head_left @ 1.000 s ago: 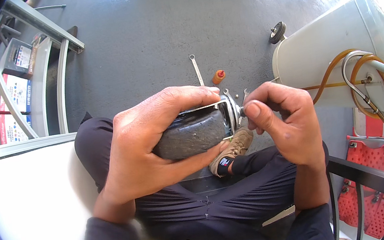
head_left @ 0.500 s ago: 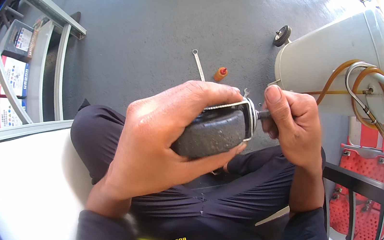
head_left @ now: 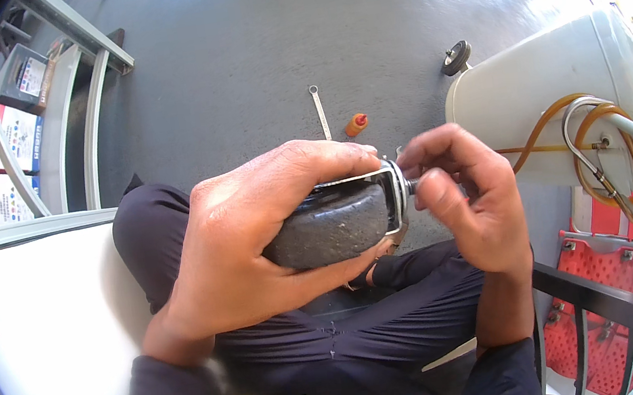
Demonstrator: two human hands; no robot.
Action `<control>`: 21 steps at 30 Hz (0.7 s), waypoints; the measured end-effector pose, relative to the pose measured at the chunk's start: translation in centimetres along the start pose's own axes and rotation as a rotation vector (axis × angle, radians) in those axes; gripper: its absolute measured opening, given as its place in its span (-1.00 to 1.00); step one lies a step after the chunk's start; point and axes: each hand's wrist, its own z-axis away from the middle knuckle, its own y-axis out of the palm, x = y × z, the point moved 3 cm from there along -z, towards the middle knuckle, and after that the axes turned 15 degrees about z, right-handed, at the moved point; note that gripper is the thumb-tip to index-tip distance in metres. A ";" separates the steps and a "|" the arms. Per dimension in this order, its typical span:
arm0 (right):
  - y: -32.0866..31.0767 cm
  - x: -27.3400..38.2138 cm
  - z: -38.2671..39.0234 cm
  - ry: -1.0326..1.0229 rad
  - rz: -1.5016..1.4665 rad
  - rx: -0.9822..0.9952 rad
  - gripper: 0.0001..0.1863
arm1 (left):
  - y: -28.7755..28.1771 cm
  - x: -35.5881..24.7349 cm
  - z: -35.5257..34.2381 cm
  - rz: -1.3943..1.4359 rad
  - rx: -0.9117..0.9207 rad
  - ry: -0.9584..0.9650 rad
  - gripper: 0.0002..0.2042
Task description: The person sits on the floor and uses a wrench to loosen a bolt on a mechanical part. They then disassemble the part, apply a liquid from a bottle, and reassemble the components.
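Observation:
My left hand (head_left: 238,240) is wrapped round a caster (head_left: 332,226), a dark, worn wheel in a metal fork. Its thumb lies along the wheel's far side, and the fingers reach below it. From the fork's right end a short threaded stem (head_left: 413,185) sticks out toward my right hand (head_left: 472,197). The curled index finger and thumb of that hand are at the stem, the index tip close to the fork; part of the stem is hidden by them. Beyond my hands, a combination wrench (head_left: 320,111) and a small orange bottle with a red tip (head_left: 356,124) rest on the floor.
At right stands a large pale tank (head_left: 542,88) with a small wheel (head_left: 456,57) and coiled amber hose (head_left: 575,127). Red perforated panels (head_left: 597,292) and a black metal rail (head_left: 606,303) lie lower right. Boxes (head_left: 13,141) sit in a grey frame (head_left: 95,123) at left, above a white surface (head_left: 39,338).
My right hand's index finger has moved forward over the stem toward the fork, and its thumb has come down and back. The caster has shifted slightly left in my left hand.

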 end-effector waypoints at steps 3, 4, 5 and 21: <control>-0.8 0.4 -0.2 -0.072 0.060 0.001 -0.74 | 0.4 0.0 -0.4 -0.007 -0.013 0.003 -0.48; -1.0 0.3 -0.2 -0.078 0.064 0.028 -0.74 | 0.5 0.0 -0.5 -0.009 -0.020 -0.005 -0.48; -1.4 -0.3 0.0 -0.013 0.059 0.131 -0.71 | 0.7 -0.1 -0.6 -0.005 -0.024 -0.010 -0.48; -4.2 -0.8 0.3 0.012 0.060 0.105 -0.75 | 2.4 -1.2 -2.2 0.006 -0.037 -0.044 -0.48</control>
